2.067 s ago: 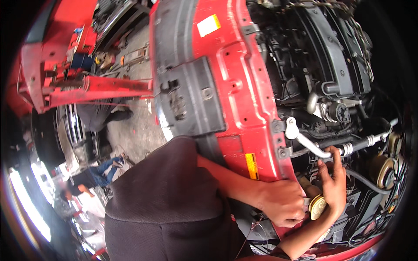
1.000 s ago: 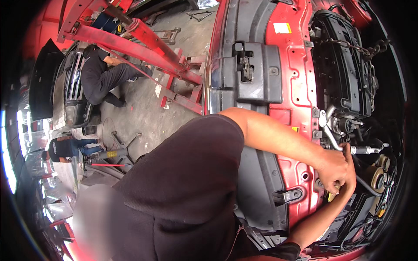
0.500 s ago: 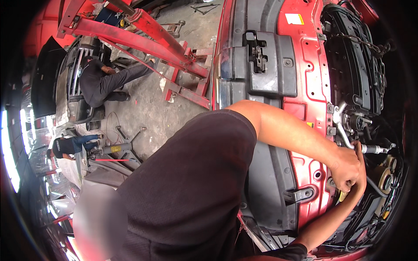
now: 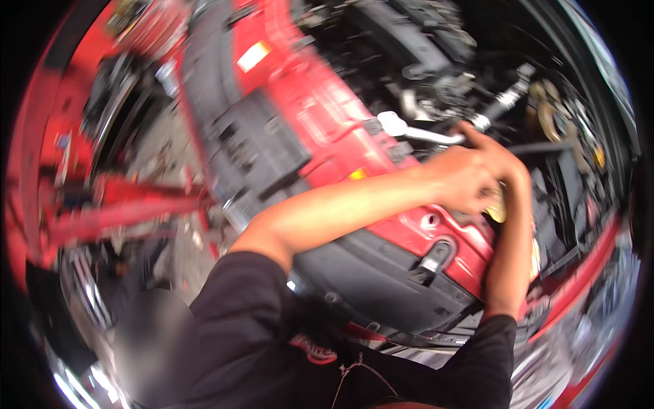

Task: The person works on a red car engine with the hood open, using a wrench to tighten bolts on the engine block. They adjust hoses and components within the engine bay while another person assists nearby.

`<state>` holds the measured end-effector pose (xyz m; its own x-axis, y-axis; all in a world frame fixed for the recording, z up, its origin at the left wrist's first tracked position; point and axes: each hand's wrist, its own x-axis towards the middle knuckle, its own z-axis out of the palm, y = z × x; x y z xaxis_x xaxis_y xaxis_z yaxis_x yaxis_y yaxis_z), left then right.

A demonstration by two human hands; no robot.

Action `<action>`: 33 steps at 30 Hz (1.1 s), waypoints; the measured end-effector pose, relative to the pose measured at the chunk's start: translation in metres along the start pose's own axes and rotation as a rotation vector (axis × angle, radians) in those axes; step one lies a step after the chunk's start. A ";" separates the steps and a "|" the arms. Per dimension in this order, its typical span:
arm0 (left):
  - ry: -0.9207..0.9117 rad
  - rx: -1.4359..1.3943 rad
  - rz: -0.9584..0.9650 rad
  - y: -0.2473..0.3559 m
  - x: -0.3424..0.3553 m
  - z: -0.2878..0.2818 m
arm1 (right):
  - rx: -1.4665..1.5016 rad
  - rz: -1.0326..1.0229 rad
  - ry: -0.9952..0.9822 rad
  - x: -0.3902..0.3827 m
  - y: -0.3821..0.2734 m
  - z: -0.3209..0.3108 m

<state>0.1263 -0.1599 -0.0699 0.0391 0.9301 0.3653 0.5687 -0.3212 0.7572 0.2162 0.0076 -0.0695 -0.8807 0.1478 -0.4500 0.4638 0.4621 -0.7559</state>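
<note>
Over the edge of a red car's open engine bay, my two hands meet, blurred. My left hand is closed with curled fingers against the right; what lies inside it is hidden. Behind it my right hand bends inward, one finger extended toward the end of a silver wrench-like tool. Its other fingers seem curled, largely covered by the left hand. The tool's round pale head lies on the far left. Just beyond the fingers, a ribbed silver cylinder slants upward. Something yellow shows below the hands.
A red front panel and black plastic cover lie under my left forearm. A metal bracket sticks up near the hands. Dark engine parts fill the far side. A red steel frame stands at left.
My view has swung round, so the car now lies diagonally and more of my right arm shows. The hands stay together beside the silver tool, with little visible change in their grip.
</note>
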 end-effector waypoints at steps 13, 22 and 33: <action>0.004 0.058 0.013 0.010 0.006 0.002 | -0.130 0.078 0.031 -0.008 -0.014 0.004; -0.048 0.066 -0.033 0.011 0.006 -0.003 | -0.153 0.105 0.006 -0.006 -0.021 0.001; -0.020 0.066 -0.016 0.009 0.008 -0.003 | -0.173 0.077 0.019 -0.005 -0.023 0.001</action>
<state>0.1292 -0.1563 -0.0587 0.0461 0.9385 0.3421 0.6223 -0.2949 0.7251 0.2097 -0.0047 -0.0503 -0.8457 0.2039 -0.4932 0.5078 0.5919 -0.6259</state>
